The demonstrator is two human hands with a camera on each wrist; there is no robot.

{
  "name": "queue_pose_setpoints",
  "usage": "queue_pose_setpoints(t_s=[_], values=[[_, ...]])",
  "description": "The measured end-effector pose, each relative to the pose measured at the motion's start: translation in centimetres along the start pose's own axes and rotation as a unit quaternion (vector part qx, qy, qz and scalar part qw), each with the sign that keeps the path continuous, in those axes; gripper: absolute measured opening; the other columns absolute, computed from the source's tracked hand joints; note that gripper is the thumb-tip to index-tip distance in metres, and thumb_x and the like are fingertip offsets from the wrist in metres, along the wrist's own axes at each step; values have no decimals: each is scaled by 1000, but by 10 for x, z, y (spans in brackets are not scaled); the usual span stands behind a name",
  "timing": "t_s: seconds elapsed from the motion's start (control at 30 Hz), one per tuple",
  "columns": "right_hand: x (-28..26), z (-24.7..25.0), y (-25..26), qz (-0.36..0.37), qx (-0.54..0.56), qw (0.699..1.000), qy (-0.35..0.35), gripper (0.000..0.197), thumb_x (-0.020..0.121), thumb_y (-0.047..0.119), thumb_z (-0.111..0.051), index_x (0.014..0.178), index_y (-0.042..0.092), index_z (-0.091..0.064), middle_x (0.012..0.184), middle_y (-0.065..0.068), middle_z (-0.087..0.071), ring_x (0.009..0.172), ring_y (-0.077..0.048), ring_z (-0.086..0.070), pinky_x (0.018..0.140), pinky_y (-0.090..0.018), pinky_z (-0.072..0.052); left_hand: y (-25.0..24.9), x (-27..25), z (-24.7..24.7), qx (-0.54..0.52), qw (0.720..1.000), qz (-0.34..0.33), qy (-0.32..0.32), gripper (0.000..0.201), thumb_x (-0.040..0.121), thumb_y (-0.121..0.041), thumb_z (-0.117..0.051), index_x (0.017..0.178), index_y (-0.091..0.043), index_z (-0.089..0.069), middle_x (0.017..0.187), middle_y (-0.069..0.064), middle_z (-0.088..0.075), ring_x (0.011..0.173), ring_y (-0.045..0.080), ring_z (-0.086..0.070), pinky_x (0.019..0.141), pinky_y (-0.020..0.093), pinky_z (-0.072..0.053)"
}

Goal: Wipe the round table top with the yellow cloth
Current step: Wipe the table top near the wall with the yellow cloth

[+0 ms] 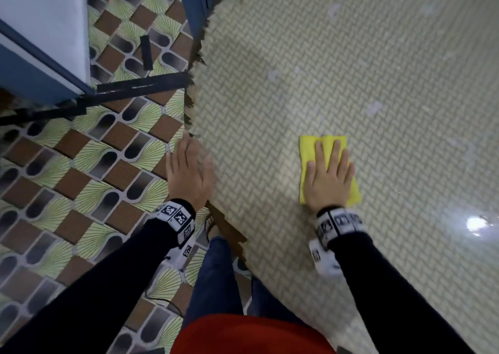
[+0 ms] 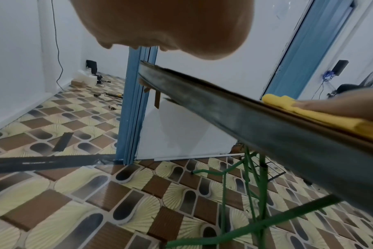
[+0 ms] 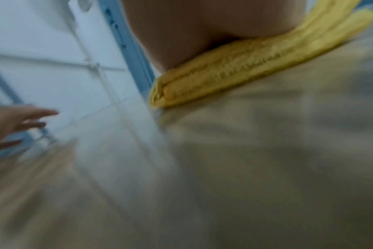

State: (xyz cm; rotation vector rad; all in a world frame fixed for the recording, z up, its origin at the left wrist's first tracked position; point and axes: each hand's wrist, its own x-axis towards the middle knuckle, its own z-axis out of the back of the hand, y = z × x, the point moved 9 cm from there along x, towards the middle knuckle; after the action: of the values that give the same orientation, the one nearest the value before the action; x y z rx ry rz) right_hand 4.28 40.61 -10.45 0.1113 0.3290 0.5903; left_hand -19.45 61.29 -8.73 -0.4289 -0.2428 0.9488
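Yellow cloth (image 1: 310, 151), folded into a thick oblong pad, lies flat on the round bench (image 1: 337, 70) a little right of centre in the head view, well inside the rim. The right hand (image 1: 328, 178) presses down on it with straight, slightly spread fingers (image 1: 320, 151), palm covering the near half of the cloth while the far edge and both long sides stick out from under it; nothing is curled around the fabric. In the right wrist view the heel of that hand sits on the folded layers of the cloth (image 3: 234, 70), though much of that picture is smeared with blur. The left hand (image 1: 189, 173) is at the bench's left rim, lower centre of the frame, fingers extended and loose, gripping nothing; whether it touches the rim I cannot tell. The bench top carries a pale woven herringbone pattern with a few whitish smudges and a bright glare spot at the lower right. From the left wrist view the dark rim band of the bench (image 2: 234, 107) cuts diagonally across, with green metal legs (image 2: 251, 185) under it. A patterned tile floor (image 1: 67, 164) fills the left side, crossed by a strip of black tape (image 1: 140, 83).
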Motion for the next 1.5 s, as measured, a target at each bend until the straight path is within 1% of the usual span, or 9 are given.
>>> queue_pose_setpoints(t_s=[0.17, 0.37, 0.5, 0.67, 0.8, 1.0, 1.13, 1.33, 1.5], values=[[59, -9, 97, 25, -3, 999, 20, 54, 103, 45, -14, 153, 31, 2, 161, -6, 12, 147, -28, 11, 117, -47, 11, 17, 67, 1, 6, 999, -39, 0, 64, 96, -40, -29, 147, -1, -31, 157, 13, -26, 145, 30, -22, 116, 52, -22], [-34, -39, 140, 224, -38, 973, 38, 52, 103, 39, -19, 153, 25, -18, 161, -6, -9, 148, -28, -7, 119, -47, -6, 9, 118, -7, 26, 994, -103, 2, 61, 96, -38, -33, 146, -3, -32, 157, 12, -28, 145, 28, -23, 119, 45, -17], [-33, -20, 66, 87, -36, 995, 17, 52, 102, 42, -18, 152, 30, -21, 160, -2, -13, 147, -26, -11, 118, -48, -8, 4, 140, -15, 23, 994, -107, 27, 63, 97, -42, -27, 148, -5, -30, 158, 11, -25, 146, 29, -21, 119, 47, -13], [63, 7, 44, -118, 12, 993, 0, 53, 102, 48, -10, 152, 36, 1, 161, -1, 12, 147, -24, 12, 118, -47, 8, 4, 161, -22, 27, 992, -116, 42, 65, 96, -43, -23, 150, -7, -28, 159, 10, -22, 147, 26, -18, 119, 48, -14], [105, -3, 123, -25, 8, 999, 18, 52, 103, 45, -15, 152, 35, 1, 161, -2, 12, 147, -26, 11, 118, -46, 10, 5, 163, -26, 10, 991, -123, 43, 67, 97, -42, -24, 151, -5, -21, 160, 10, -18, 149, 26, -12, 121, 44, -10], [1, -36, 171, 167, -29, 985, 10, 51, 103, 39, -20, 152, 25, -24, 160, -6, -16, 147, -29, -12, 118, -49, -11, 3, 162, -26, 13, 988, -152, 20, 63, 98, -38, -28, 146, 3, -31, 156, 17, -27, 146, 33, -19, 119, 48, -19], [-19, -28, 103, 77, -62, 995, 14, 53, 102, 42, -15, 153, 29, -16, 161, -2, -8, 148, -25, -8, 118, -49, -6, 2, 162, -28, 19, 987, -155, 25, 63, 98, -37, -27, 147, 3, -29, 157, 17, -26, 146, 33, -17, 119, 48, -18], [64, 6, 52, -131, 8, 991, -20, 53, 102, 47, -14, 153, 35, -5, 161, -2, 9, 148, -24, 10, 116, -51, 9, 4, 162, -29, 15, 988, -150, 34, 65, 97, -39, -31, 149, -1, -26, 158, 14, -24, 147, 32, -15, 118, 50, -19], [100, -4, 117, -21, -23, 999, 33, 51, 102, 48, -12, 150, 42, 6, 159, -2, 18, 146, -25, 16, 114, -55, 14, 6, 161, -30, 29, 990, -136, 33, 66, 96, -42, -32, 149, -4, -29, 157, 11, -27, 147, 31, -17, 118, 48, -19]])
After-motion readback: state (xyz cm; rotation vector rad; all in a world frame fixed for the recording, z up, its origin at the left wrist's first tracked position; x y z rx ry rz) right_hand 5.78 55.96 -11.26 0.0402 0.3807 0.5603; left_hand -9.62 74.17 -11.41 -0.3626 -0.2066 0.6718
